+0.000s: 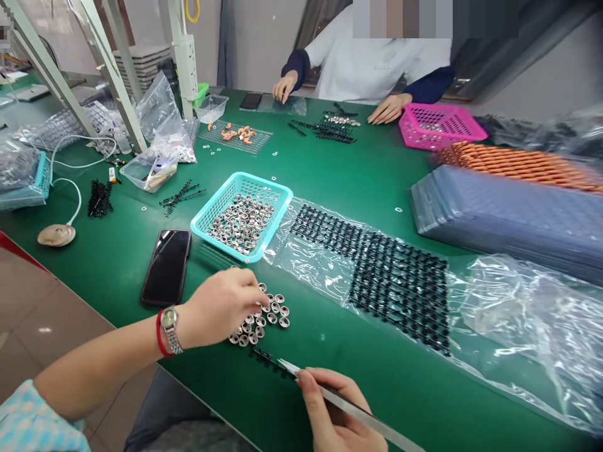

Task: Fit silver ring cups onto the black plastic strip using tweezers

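1. The green surface [367, 182] carries everything; its near edge runs diagonally from the left side down to the bottom of the view.
2. A clear plastic sheet [518, 320] lies along the right half, with rows of small black parts [400, 282] on it.
3. A stack of bluish trays [509, 213] sits near the right edge, a pink basket [443, 125] at the far edge beside another person's hands [389, 110].
4. A teal basket [242, 213] of metal rings stands mid-surface, a black phone [167, 265] just left of it.
5. The left hand [221, 311], wristwatch on the wrist, rests over a small pile of metal rings [266, 314] close to the near edge; its grip is curled together on the rings, though whether one is pinched cannot be told.
6. The right hand [336, 417], at the near edge, has its grip clamped on slim tweezers [325, 389], whose tip touches a black strip [268, 359] just below the pile.
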Demonstrator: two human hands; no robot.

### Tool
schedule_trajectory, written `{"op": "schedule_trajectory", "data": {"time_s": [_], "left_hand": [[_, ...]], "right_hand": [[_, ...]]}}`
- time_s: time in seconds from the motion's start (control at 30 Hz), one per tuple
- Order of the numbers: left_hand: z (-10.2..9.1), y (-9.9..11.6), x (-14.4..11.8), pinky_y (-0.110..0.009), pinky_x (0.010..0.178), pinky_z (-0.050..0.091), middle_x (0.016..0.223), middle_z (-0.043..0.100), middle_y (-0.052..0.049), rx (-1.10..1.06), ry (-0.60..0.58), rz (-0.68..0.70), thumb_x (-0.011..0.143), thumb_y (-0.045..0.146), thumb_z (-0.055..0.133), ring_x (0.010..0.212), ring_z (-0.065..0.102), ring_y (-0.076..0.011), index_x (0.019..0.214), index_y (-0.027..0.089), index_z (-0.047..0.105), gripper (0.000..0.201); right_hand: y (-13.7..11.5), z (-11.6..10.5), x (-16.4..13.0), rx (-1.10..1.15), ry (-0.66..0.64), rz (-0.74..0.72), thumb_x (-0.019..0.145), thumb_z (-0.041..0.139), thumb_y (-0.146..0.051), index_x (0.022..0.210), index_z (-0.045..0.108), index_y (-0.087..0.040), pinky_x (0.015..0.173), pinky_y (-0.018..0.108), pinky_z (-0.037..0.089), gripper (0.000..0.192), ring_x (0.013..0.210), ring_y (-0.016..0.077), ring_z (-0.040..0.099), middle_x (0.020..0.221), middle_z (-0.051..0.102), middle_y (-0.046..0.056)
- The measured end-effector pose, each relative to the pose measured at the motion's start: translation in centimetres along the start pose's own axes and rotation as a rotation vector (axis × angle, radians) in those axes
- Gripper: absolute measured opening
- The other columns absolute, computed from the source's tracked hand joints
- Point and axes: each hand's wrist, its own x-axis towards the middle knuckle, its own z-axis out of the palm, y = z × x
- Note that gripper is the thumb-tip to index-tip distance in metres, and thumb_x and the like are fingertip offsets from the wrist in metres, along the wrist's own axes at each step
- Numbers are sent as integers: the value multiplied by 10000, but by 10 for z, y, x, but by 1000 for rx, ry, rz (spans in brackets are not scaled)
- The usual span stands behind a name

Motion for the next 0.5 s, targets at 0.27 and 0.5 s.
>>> {"op": "schedule_trajectory", "data": {"time_s": [0.27, 0.5], "left_hand": [[20, -5, -7, -301, 699, 456, 899, 675, -72, 55, -181, 64, 935, 69, 711, 816, 620, -212, 852, 154, 787, 141], [19, 26, -34, -278, 783, 524, 931, 724, -61, -154, -23, 36, 1016, 98, 603, 881, 673, -198, 1033, 144, 739, 144]], "right_hand": [[-3, -7, -1, -41, 1, -53, 895, 733, -535, 760, 742, -227, 455, 223, 523, 337, 514, 174, 673, 662, 737, 35], [-20, 15, -5, -49, 84, 149, 881, 657, -699, 775, 703, -232, 583, 223, 545, 481, 621, 162, 679, 730, 719, 25]]}}
